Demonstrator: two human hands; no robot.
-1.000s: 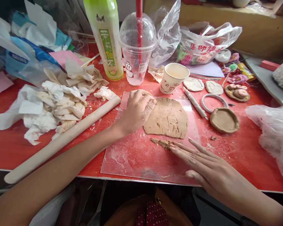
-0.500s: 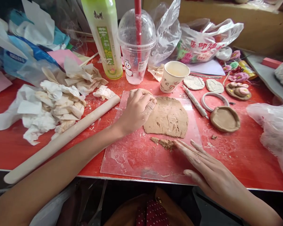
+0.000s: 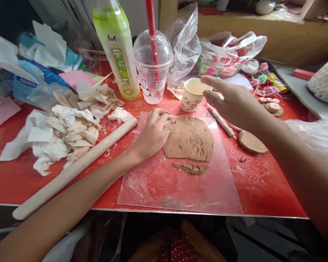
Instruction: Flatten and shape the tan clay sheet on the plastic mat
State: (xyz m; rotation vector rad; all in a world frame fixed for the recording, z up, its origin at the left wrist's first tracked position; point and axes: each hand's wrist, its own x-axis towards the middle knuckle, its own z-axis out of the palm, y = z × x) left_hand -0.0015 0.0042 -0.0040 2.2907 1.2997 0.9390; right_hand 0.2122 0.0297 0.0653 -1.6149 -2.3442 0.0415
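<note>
Clock centred on the brown, flat, rough-surfaced clay slab (image 3: 188, 140), 12 pointing away from the wearer.

Left hand (image 3: 157, 129): 9 o'clock, fingers curled at the slab's edge, apparently to steady it; whether anything is clasped inside cannot be told.

Right hand (image 3: 226, 96): 1 o'clock, raised, fingers outstretched, grasping nothing visible; fingertips overlap the cup's rim in view — contact cannot be told.

Crumbly brown clay strip (image 3: 190, 169): 6 o'clock, apart from the slab.

Clear, thin, flat sheet (image 3: 153, 189): beneath both clay pieces, probably keeping them off the red tabletop (image 3: 270, 196).

Long, pale, cylindrical rod (image 3: 84, 163): 8 to 10 o'clock, laid diagonally, seemingly parked off the sheet for working room.

Containers:
White printed paper cup (image 3: 191, 103): 12 o'clock, upright, within easy reach; pale inside, liquid level unclear.
Clear, dome-lidded plastic cup (image 3: 150, 89): 11 o'clock; red straw (image 3: 151, 32) through the lid.
Green, tall plastic bottle (image 3: 118, 62): 10 to 11 o'clock; contents unclear.
White translucent plastic bag (image 3: 246, 45): 1 o'clock — pink and green shapes inside.
</note>
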